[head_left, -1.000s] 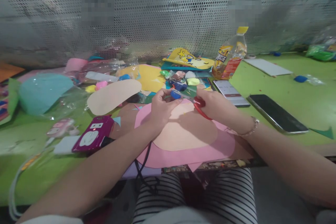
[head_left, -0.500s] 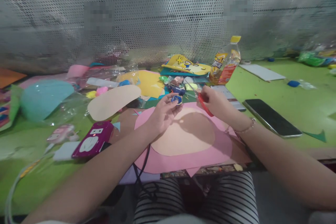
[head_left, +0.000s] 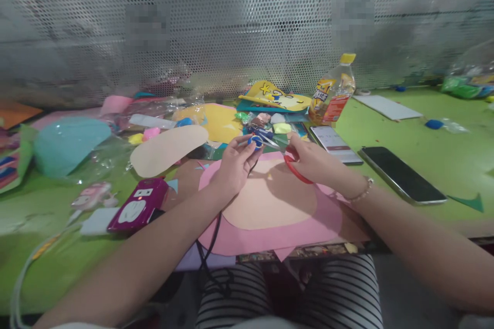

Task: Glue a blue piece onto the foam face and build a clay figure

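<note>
My left hand (head_left: 232,165) pinches a small blue piece (head_left: 255,141) at its fingertips, just above the far edge of the paper stack. My right hand (head_left: 313,162) grips red-handled scissors (head_left: 294,166), whose blades (head_left: 270,142) reach left to the blue piece. Under both hands lies a peach oval sheet (head_left: 270,200) on top of a larger pink sheet (head_left: 278,234).
On the green table (head_left: 424,149) lie two phones (head_left: 401,174) at the right, a drink bottle (head_left: 332,91), a magenta case (head_left: 138,205), a peach cut-out (head_left: 168,149), a teal sheet (head_left: 65,141), a yellow sheet and small foam bits. A perforated metal screen (head_left: 247,20) stands behind.
The scissors drew off to the right, then came back left so the blades meet the blue piece again. My left hand turned the blue piece and stayed in place.
</note>
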`<state>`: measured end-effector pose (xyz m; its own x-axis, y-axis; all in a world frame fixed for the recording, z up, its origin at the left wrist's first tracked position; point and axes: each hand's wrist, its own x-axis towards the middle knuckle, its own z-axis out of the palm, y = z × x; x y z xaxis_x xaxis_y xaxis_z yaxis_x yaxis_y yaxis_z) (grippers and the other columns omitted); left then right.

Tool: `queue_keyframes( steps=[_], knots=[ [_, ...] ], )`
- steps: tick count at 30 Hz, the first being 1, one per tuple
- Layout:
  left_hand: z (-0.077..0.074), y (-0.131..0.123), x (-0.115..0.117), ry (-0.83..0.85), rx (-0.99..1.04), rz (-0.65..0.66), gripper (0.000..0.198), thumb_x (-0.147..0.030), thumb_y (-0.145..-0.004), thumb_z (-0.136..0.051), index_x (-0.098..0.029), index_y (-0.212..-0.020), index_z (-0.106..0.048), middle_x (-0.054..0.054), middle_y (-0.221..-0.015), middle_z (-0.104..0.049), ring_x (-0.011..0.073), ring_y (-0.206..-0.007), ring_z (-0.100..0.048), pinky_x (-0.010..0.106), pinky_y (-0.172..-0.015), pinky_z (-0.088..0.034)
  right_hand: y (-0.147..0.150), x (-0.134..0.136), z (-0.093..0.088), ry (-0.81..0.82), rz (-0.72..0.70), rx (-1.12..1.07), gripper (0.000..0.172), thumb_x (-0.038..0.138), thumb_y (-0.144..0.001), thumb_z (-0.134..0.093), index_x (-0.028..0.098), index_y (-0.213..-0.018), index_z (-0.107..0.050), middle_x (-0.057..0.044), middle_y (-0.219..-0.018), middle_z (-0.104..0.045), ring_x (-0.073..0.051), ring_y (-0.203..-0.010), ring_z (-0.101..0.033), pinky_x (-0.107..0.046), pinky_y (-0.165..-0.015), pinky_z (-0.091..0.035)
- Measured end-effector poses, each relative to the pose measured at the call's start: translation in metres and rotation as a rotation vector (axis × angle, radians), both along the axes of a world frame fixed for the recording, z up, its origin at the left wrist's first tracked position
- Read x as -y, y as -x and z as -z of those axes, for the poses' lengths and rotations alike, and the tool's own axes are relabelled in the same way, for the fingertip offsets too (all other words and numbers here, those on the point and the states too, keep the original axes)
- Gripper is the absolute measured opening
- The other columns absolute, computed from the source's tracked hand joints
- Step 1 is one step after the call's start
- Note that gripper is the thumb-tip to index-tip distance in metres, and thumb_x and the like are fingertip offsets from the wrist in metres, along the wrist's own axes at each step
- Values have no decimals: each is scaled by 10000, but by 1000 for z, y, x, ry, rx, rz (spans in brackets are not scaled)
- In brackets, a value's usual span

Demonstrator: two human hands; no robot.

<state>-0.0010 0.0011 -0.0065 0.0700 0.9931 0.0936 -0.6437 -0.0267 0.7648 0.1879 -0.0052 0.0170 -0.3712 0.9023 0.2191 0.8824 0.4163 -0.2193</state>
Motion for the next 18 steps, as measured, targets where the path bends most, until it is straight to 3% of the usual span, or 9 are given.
queue_keyframes(
  steps=[6,11,18],
  knots=[
    [0,-1,0,25,-57,-14,297,-112,-626,-733,-168,-896,-624,-10,-897,-658,90,-803,-641,295,-887,-488,2,2,2,-17,20,38,265,245,-812,-458,140,-1055,-454,-134,-942,-667,-252,-851,-606,-287,-650,-389],
    [1,-2,1,-4,-64,-40,274,-109,-582,-763,-153,-818,-631,-19,-832,-661,85,-790,-644,271,-858,-504,4,2,2,-39,19,63,291,267,-833,-441,131,-1091,-442,-118,-886,-674,-243,-788,-605,-279,-591,-360],
    [0,0,0,22,-25,17,265,-147,-570,-782,-142,-790,-634,-20,-779,-671,109,-742,-671,228,-774,-533,-3,-2,-1,-77,29,137,249,238,-804,-461,151,-1037,-478,-103,-838,-667,-209,-674,-587,-266,-531,-298]
  ],
)
